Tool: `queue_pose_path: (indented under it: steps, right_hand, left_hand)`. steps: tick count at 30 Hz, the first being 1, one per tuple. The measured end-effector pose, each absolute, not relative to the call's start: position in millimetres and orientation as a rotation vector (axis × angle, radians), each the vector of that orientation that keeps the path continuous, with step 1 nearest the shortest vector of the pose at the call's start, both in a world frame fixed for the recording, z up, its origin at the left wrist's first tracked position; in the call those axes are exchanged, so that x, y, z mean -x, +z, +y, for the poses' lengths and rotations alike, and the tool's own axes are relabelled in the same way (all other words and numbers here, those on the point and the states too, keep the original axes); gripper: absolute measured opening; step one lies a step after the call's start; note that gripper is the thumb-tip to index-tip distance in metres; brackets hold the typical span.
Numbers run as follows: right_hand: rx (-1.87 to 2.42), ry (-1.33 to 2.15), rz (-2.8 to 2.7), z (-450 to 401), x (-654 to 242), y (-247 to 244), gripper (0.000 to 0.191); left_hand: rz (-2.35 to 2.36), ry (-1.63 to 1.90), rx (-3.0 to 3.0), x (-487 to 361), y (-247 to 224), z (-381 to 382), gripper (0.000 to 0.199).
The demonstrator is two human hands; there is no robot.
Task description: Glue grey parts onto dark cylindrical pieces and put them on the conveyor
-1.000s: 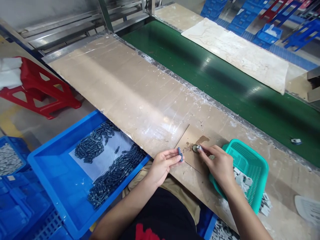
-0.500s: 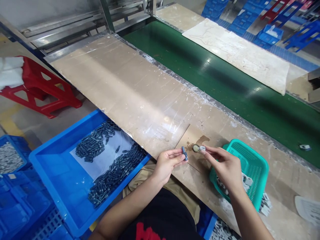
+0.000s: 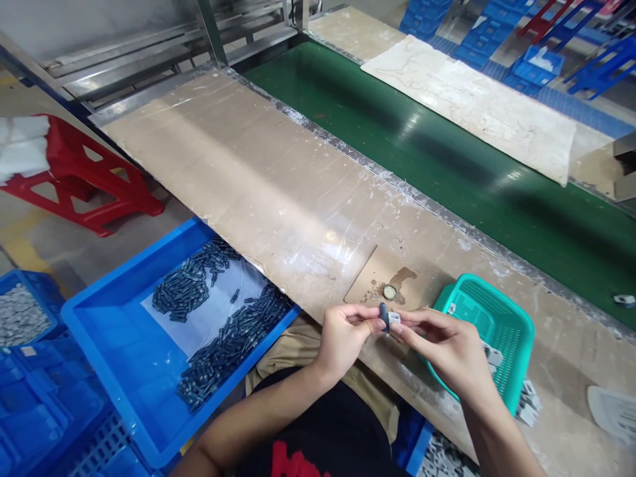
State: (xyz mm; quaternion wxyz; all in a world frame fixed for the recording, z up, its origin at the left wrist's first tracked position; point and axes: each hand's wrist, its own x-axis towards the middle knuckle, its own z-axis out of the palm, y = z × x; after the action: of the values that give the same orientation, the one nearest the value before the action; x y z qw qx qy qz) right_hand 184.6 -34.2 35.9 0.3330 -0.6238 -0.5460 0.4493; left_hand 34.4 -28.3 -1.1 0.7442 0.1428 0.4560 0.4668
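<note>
My left hand (image 3: 346, 334) pinches a small dark blue-grey pin-like part (image 3: 383, 317), held nearly upright between thumb and fingers. A small light grey block-like part (image 3: 394, 318) is gripped in the fingertips of my right hand (image 3: 444, 341). The two parts meet in front of me; whether one sits inside the other I cannot tell. Just beyond them, a small round dish (image 3: 389, 292) with pale contents rests on a wet-stained piece of cardboard (image 3: 370, 271). A green basket (image 3: 524, 344) holding more grey parts stands beside my right wrist.
To the left, a blue tray (image 3: 106, 358) holds piles of dark pins (image 3: 218, 358). Loose grey parts (image 3: 529, 404) lie right of the basket. A green conveyor belt (image 3: 348, 112) runs behind the board-topped table (image 3: 238, 179). A red stool (image 3: 89, 172) stands at far left.
The grey part has moved from beside the round dish toward me, against the dark pin. My left hand has shifted slightly right, and both hands are now close together.
</note>
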Motion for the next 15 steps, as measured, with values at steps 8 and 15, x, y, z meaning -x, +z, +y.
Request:
queue_pose_path:
  steps: [8, 15]
  right_hand:
    - [1.700, 1.071, -1.481, -16, -186, 29, 0.026]
    - [2.124, 0.294, -1.171, 80, -294, 22, 0.037]
  left_hand:
    - [1.014, 1.026, -0.652, -35, -7, -6, 0.020]
    - [1.198, 1.188, -0.856, 9, -4, 6, 0.038]
